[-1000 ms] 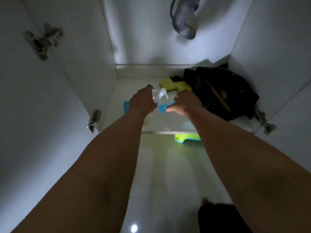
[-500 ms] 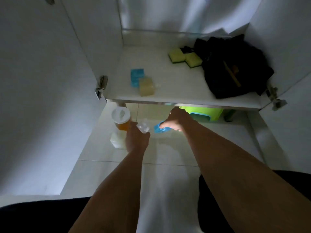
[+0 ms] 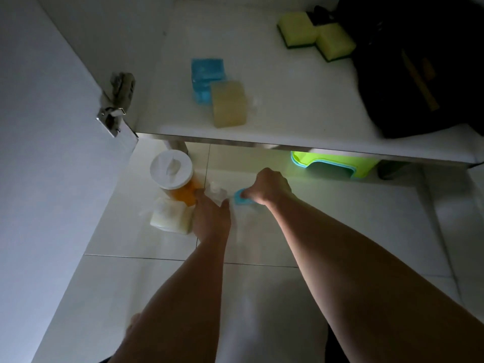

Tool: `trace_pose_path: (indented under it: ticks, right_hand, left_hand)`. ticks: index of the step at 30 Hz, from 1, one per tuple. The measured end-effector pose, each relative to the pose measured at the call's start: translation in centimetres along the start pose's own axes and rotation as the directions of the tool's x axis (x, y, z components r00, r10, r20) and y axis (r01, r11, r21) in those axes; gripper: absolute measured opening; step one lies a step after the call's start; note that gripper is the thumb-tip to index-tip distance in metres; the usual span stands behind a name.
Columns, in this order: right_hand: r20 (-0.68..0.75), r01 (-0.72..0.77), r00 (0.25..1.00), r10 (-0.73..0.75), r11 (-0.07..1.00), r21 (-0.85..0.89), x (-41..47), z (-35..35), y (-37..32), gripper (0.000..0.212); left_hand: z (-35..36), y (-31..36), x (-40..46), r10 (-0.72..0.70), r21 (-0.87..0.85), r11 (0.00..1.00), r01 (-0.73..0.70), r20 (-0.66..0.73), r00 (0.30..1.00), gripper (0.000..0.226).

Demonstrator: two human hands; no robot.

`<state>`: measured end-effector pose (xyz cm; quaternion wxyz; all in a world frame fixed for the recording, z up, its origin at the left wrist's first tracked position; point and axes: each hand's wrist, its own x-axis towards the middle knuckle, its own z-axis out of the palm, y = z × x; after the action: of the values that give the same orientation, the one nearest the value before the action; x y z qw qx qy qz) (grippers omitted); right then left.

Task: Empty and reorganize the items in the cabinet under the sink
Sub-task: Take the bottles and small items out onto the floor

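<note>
My left hand (image 3: 210,218) is low over the tiled floor in front of the cabinet, shut on a clear spray bottle (image 3: 218,192) whose white nozzle shows above my fingers. Just right of it, my right hand (image 3: 269,186) is shut on a small blue item (image 3: 242,197), close to the floor. Beside my left hand stand an orange wipes canister (image 3: 172,171) with a white lid and a pale packet (image 3: 170,218). On the cabinet floor (image 3: 288,100) lie a blue block (image 3: 207,72), a beige block (image 3: 229,104), two yellow-green sponges (image 3: 314,35) and a black bag (image 3: 424,66).
The open left cabinet door (image 3: 52,127) with its metal hinge (image 3: 116,106) stands close at the left. A green plastic stool (image 3: 335,165) sits on the floor under the cabinet's front edge. White floor tiles (image 3: 353,218) stretch to the right of my hands.
Both hands came out of the cabinet with the spray bottle and blue item and dropped to the floor beside the wipes canister. My view has tilted down and moved closer.
</note>
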<state>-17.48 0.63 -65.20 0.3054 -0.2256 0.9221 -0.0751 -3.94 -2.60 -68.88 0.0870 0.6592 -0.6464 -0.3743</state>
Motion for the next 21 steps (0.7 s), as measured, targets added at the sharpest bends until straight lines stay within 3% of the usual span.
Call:
trace_pose_path:
  ticks: [3, 6, 9, 14, 18, 21]
  right_hand:
    - [0.026, 0.013, 1.0, -0.014, 0.999, 0.037, 0.4, 1.0, -1.2, 0.03]
    - [0.11, -0.021, 0.994, 0.0, 0.982, 0.189, 0.5, 1.0, -2.3, 0.022]
    - [0.186, -0.076, 0.982, 0.014, 0.942, 0.328, -0.1, 0.7, -3.0, 0.033]
    - [0.204, -0.096, 0.979, 0.015, 0.914, 0.394, -1.6, 0.4, -2.3, 0.054]
    - [0.165, -0.104, 0.986, 0.03, 0.883, 0.457, -3.7, -1.3, -1.3, 0.05]
    - [0.05, 0.021, 0.998, -0.046, 0.911, 0.411, -5.7, -3.1, -0.6, 0.037]
  left_hand:
    - [0.3, 0.0, 0.6, -0.043, -0.039, 0.998, 0.043, 0.007, 0.999, 0.057]
    - [0.6, 0.2, 0.6, -0.067, -0.121, 0.99, 0.068, 0.017, 0.998, 0.059]
    - [0.7, 0.1, 0.5, -0.064, -0.183, 0.981, 0.065, 0.013, 0.998, 0.06]
    - [-0.4, -0.2, -0.6, -0.025, -0.19, 0.981, 0.028, 0.016, 1.0, 0.06]
    - [-2.3, -0.5, -2.5, -0.053, -0.159, 0.985, 0.067, 0.091, 0.994, 0.069]
    - [-4.3, -0.2, -4.4, -0.029, -0.116, 0.992, 0.045, 0.135, 0.99, 0.055]
